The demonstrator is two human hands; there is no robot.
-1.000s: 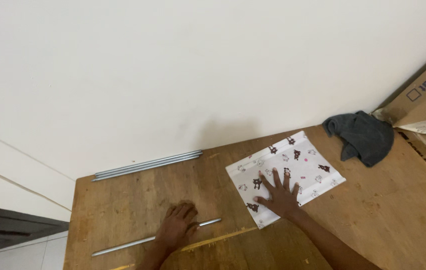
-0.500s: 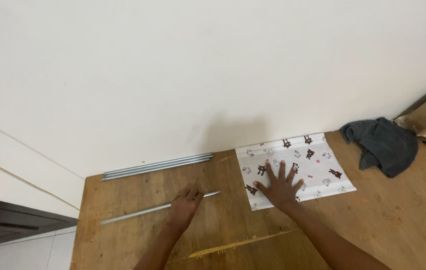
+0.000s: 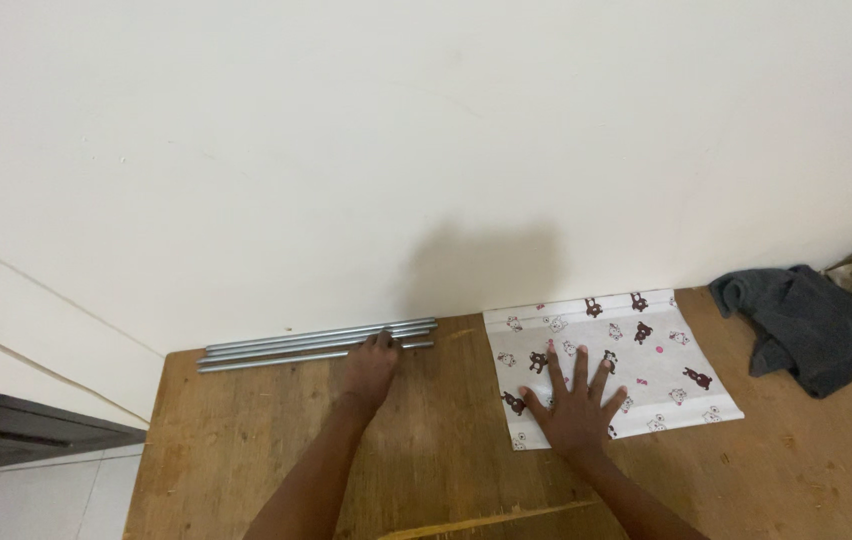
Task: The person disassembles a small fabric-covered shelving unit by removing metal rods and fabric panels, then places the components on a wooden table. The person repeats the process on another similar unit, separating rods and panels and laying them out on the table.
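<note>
Resting my left hand on the wooden table, I touch the metal rods with my fingertips; the fingers are curled over the front rod, but I cannot tell if they really grasp it. The rods lie together along the white wall, at about 11 o'clock from me. My right hand lies flat with fingers spread wide, grasping nothing, and it presses on the patterned cloth, a white sheet with small brown and pink figures, at 1 o'clock. A dark grey rag lies crumpled at 2 o'clock, near the cloth but apart from it.
</note>
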